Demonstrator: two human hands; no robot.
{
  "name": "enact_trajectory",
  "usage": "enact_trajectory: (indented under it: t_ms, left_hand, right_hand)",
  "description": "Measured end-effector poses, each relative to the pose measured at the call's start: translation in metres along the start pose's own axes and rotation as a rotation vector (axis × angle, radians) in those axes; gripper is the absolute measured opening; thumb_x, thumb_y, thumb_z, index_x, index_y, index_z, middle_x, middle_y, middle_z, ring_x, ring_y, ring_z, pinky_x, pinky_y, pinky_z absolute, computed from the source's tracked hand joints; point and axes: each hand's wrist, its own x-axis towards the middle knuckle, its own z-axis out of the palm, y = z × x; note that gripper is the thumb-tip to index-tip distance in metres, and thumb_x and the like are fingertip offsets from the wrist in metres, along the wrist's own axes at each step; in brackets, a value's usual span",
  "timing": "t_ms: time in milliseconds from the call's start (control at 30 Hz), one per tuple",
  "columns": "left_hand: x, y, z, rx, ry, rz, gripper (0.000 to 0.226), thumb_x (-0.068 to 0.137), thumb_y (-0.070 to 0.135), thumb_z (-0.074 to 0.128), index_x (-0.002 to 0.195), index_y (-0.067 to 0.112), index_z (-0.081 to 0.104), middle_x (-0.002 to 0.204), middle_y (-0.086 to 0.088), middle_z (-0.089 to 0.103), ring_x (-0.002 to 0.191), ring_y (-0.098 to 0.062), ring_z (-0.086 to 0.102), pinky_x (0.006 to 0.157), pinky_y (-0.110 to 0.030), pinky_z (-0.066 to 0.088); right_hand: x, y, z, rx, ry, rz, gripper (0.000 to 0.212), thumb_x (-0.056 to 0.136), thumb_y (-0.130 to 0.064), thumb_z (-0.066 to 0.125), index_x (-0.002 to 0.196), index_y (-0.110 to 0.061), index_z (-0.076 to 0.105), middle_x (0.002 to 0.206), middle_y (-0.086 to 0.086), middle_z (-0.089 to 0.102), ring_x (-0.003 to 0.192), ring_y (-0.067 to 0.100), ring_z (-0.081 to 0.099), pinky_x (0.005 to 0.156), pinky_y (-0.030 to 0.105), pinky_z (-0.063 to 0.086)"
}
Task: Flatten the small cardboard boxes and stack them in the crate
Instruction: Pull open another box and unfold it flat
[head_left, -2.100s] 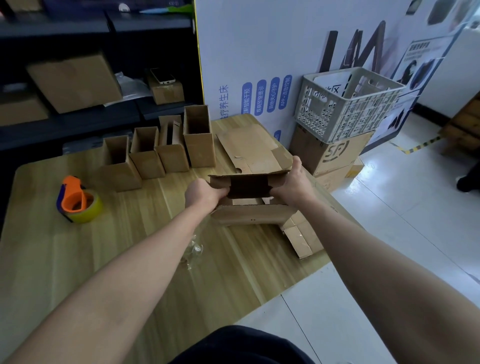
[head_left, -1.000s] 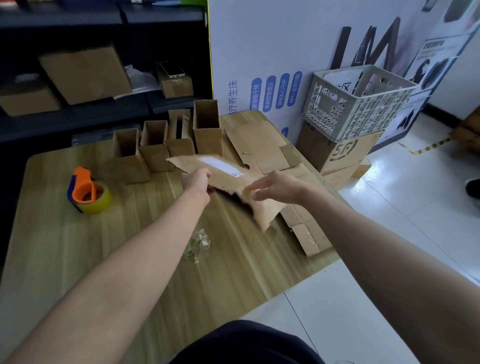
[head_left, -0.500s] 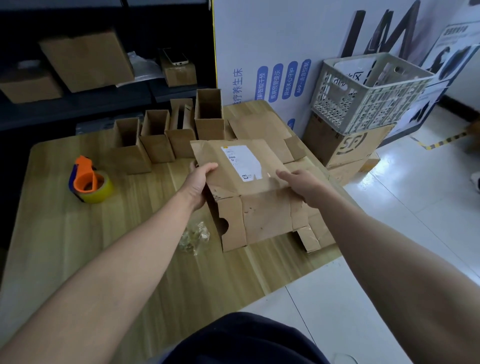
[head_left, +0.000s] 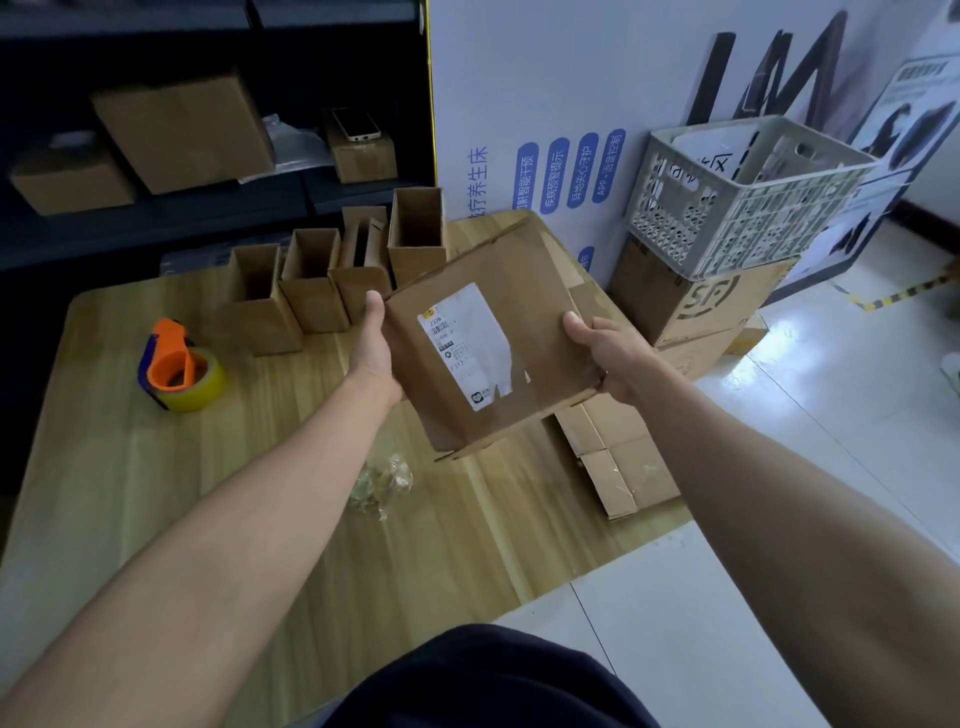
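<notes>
- The left hand (head_left: 371, 349) grasps the left edge of a flattened brown cardboard box (head_left: 537, 306). Its thumb lies on the top face and its fingers are hidden beneath.
- The right hand (head_left: 605, 354) grasps the right edge of the same box in the same way, thumb on top and fingers curled under.
- The flattened brown cardboard box is held tilted above the middle of the light wooden table (head_left: 156, 493). Its white shipping label (head_left: 467, 345) faces up.
- A crumpled scrap of clear plastic wrap (head_left: 382, 480) lies on the table just near of the held box.
- A pile of flattened tan cardboard pieces (head_left: 621, 462) lies at the table's right edge, below the right wrist, and runs on to the far corner behind the held box.
- Four small open brown cardboard boxes (head_left: 311, 306) stand upright in a row at the far side of the table, to the left of the held box.
- An orange tape dispenser with a yellowish tape roll (head_left: 179, 370) sits well to the left.
- A pale grey plastic lattice crate (head_left: 748, 213) stands far right, off the table. It rests tilted on a brown cardboard carton with a round printed logo (head_left: 711, 304), against a white printed board (head_left: 545, 93).
- A dark shelf unit (head_left: 234, 218) at the far left holds more brown boxes. A phone (head_left: 358, 124) lies on one of them.
</notes>
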Motion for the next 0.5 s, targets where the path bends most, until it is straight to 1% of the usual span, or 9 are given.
enact_trajectory:
  t_ms: [67, 133, 167, 200, 233, 300, 367, 433, 500]
  left_hand:
    - [0.001, 0.001, 0.0, 0.013, 0.016, -0.011, 0.064, 0.074, 0.077, 0.046, 0.095, 0.022, 0.072, 0.088, -0.003, 0.075, 0.085, -0.024, 0.069, 0.062, -0.037, 0.047]
    - [0.001, 0.001, -0.002, 0.028, 0.091, -0.022, 0.036, 0.08, 0.055, 0.055, 0.083, 0.02, 0.068, 0.076, 0.0, 0.074, 0.072, -0.02, 0.069, 0.058, -0.033, 0.048]
    - [0.003, 0.001, -0.002, 0.019, 0.125, -0.014, 0.024, 0.081, 0.043, 0.059, 0.083, 0.02, 0.064, 0.075, 0.001, 0.073, 0.067, -0.019, 0.068, 0.056, -0.032, 0.05]
    - [0.006, 0.0, -0.004, 0.002, 0.143, 0.018, 0.015, 0.083, 0.033, 0.061, 0.092, 0.021, 0.063, 0.083, 0.001, 0.071, 0.066, -0.018, 0.067, 0.057, -0.032, 0.052]
    - [0.01, 0.0, -0.005, -0.027, 0.148, 0.067, 0.026, 0.084, 0.023, 0.062, 0.109, 0.025, 0.059, 0.098, 0.0, 0.069, 0.072, -0.017, 0.066, 0.061, -0.033, 0.054]
    - [0.018, -0.004, -0.01, -0.022, 0.162, 0.157, 0.069, 0.084, 0.009, 0.065, 0.143, 0.028, 0.034, 0.132, 0.002, 0.055, 0.099, -0.016, 0.063, 0.081, -0.038, 0.054]
    - [0.021, -0.008, -0.013, 0.126, 0.203, 0.253, 0.086, 0.085, 0.004, 0.065, 0.151, 0.025, 0.015, 0.151, 0.006, 0.034, 0.124, -0.016, 0.049, 0.101, -0.04, 0.044]
    - [0.026, -0.014, -0.017, 0.245, 0.231, 0.304, 0.09, 0.086, 0.006, 0.066, 0.152, 0.022, 0.007, 0.153, 0.006, 0.029, 0.132, -0.014, 0.041, 0.108, -0.036, 0.037]
    - [0.031, -0.018, -0.021, 0.345, 0.279, 0.337, 0.085, 0.085, 0.008, 0.067, 0.151, 0.019, 0.015, 0.152, 0.005, 0.033, 0.131, -0.015, 0.041, 0.104, -0.028, 0.036]
  right_hand:
    - [0.0, 0.003, -0.004, -0.037, -0.008, 0.0, 0.034, 0.083, -0.054, 0.064, 0.086, -0.02, 0.064, 0.097, 0.003, 0.066, 0.091, 0.022, 0.062, 0.069, 0.033, 0.047]
    - [-0.001, 0.006, -0.007, -0.026, -0.03, 0.013, 0.042, 0.075, -0.063, 0.066, 0.089, -0.024, 0.063, 0.104, 0.0, 0.064, 0.095, 0.021, 0.061, 0.073, 0.036, 0.049]
    - [-0.002, 0.007, -0.009, 0.006, -0.045, 0.025, 0.053, 0.065, -0.072, 0.067, 0.093, -0.027, 0.063, 0.109, -0.002, 0.061, 0.098, 0.021, 0.059, 0.079, 0.04, 0.05]
    - [-0.003, 0.007, -0.01, 0.049, -0.05, 0.044, 0.07, 0.052, -0.081, 0.067, 0.097, -0.027, 0.062, 0.115, -0.003, 0.057, 0.105, 0.021, 0.057, 0.087, 0.045, 0.05]
    - [-0.002, 0.006, -0.011, 0.081, -0.044, 0.064, 0.085, 0.041, -0.089, 0.063, 0.098, -0.026, 0.061, 0.121, -0.002, 0.053, 0.114, 0.024, 0.052, 0.097, 0.05, 0.045]
    - [0.0, 0.004, -0.014, 0.072, -0.028, 0.111, 0.112, 0.029, -0.098, 0.053, 0.108, -0.02, 0.059, 0.138, 0.001, 0.045, 0.131, 0.027, 0.039, 0.11, 0.054, 0.029]
    - [0.001, 0.002, -0.015, -0.008, -0.033, 0.152, 0.139, 0.026, -0.102, 0.045, 0.139, -0.02, 0.043, 0.15, 0.0, 0.035, 0.138, 0.028, 0.031, 0.112, 0.055, 0.024]
    - [-0.002, 0.001, -0.011, -0.091, -0.039, 0.153, 0.142, 0.029, -0.101, 0.046, 0.148, -0.024, 0.03, 0.152, 0.001, 0.033, 0.138, 0.03, 0.032, 0.111, 0.054, 0.027]
    - [-0.004, 0.001, -0.008, -0.181, -0.072, 0.175, 0.13, 0.036, -0.095, 0.056, 0.142, -0.022, 0.038, 0.142, 0.002, 0.044, 0.129, 0.031, 0.043, 0.107, 0.052, 0.035]
